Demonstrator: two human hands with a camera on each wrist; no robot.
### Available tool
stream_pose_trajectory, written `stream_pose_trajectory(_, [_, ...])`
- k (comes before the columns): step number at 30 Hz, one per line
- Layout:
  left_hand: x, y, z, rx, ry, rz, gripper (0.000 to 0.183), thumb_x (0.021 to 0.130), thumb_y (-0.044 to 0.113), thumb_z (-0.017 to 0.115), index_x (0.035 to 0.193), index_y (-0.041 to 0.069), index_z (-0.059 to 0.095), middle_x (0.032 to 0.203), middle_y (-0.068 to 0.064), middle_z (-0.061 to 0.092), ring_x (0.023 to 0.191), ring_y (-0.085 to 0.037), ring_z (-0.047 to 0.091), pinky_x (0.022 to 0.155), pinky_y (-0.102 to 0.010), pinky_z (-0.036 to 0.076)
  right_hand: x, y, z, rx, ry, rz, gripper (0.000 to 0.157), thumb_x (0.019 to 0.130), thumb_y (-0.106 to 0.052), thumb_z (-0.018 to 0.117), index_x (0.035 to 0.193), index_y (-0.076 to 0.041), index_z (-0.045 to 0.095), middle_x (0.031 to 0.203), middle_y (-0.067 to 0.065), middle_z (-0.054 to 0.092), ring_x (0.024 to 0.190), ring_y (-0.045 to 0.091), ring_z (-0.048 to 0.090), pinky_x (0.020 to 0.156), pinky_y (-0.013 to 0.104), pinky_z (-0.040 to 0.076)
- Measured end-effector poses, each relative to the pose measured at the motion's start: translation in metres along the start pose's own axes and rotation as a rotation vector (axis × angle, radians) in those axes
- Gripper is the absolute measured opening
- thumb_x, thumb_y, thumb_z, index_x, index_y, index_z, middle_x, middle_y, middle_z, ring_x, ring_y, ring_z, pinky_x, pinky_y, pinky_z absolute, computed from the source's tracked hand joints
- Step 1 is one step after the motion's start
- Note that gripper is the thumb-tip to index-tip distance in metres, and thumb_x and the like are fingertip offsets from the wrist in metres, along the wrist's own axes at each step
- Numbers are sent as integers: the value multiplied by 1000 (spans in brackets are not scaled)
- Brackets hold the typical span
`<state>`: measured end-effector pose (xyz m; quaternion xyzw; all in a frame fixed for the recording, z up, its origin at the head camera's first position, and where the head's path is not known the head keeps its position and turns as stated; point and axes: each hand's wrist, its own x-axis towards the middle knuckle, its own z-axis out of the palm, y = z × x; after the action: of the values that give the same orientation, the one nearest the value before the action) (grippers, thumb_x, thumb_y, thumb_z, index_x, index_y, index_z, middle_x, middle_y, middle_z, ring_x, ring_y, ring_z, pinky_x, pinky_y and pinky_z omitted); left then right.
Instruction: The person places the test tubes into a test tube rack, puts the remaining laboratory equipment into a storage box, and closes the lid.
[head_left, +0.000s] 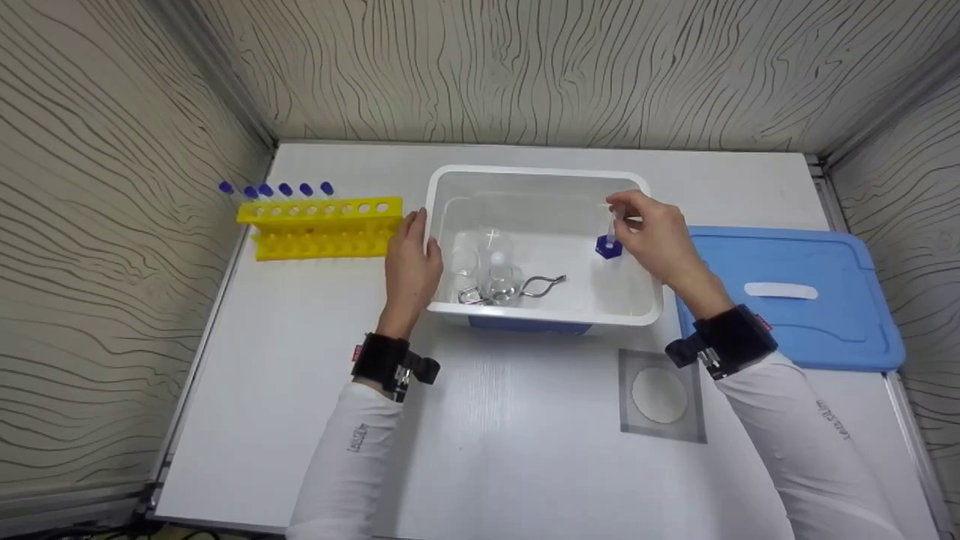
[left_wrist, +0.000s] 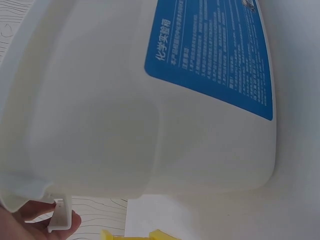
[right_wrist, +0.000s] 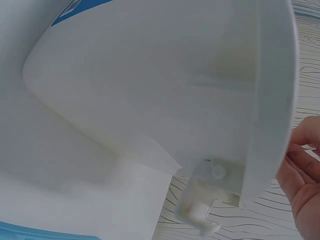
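Observation:
My right hand (head_left: 656,232) pinches the upper end of a clear measuring cylinder (head_left: 613,225) with a purple hexagonal base, over the right side of a white plastic box (head_left: 540,318). The cylinder stands nearly upright, base down; in the right wrist view the box wall hides most of it. At the box's left side, my left hand (head_left: 411,270) rests against the rim with its fingers extended, beside a white side latch (left_wrist: 61,215). Inside the box lie clear glassware (head_left: 495,255) and metal tongs (head_left: 541,285).
On the left stands a yellow test tube rack (head_left: 322,211) with several purple-capped tubes at its back. A blue lid (head_left: 795,322) with a white handle lies at the right. In front of it is a grey gauze square (head_left: 630,420) with a white round centre.

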<state>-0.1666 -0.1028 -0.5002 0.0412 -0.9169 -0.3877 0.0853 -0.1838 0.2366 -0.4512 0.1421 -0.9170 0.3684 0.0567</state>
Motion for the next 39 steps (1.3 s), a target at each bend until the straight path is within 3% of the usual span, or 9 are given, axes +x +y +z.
stream_pose_trajectory(4, [0, 1, 0, 3, 0, -2, 50, 98, 10, 52, 147, 2, 46, 150, -22, 47, 138, -37, 48, 119, -47, 37, 4, -1, 2, -54, -38, 12, 30, 94, 2, 55, 122, 0, 64, 109, 22, 69, 102, 36, 68, 92, 49, 57])
stream_pose_trajectory(12, [0, 2, 0, 9, -9, -16, 50, 99, 11, 52, 148, 3, 45, 151, -21, 46, 139, -36, 47, 120, -47, 36, 13, -2, 9, -241, -202, 38, 28, 88, 3, 54, 113, 3, 68, 108, 23, 70, 94, 37, 67, 81, 49, 55])
stream_pose_trajectory(21, [0, 1, -1, 3, -15, -14, 50, 99, 10, 51, 148, 3, 44, 151, -21, 46, 139, -37, 46, 120, -46, 35, 19, -1, 17, -365, -320, 1, 31, 82, 8, 54, 108, 5, 70, 110, 27, 70, 104, 46, 66, 90, 55, 55])
stream_pose_trajectory(33, [0, 1, -1, 2, -6, -13, 50, 98, 10, 52, 147, 3, 45, 151, -22, 46, 139, -37, 46, 120, -47, 36, 26, 3, 26, -404, -395, 13, 33, 79, 11, 54, 107, 8, 71, 109, 28, 70, 105, 46, 65, 93, 53, 53])
stream_pose_trajectory(39, [0, 2, -1, 16, -5, -12, 51, 97, 9, 53, 147, 3, 45, 150, -22, 47, 139, -38, 47, 119, -47, 36, 27, 6, 28, -433, -391, -6, 35, 76, 13, 51, 104, 8, 72, 107, 28, 70, 103, 46, 66, 92, 52, 54])
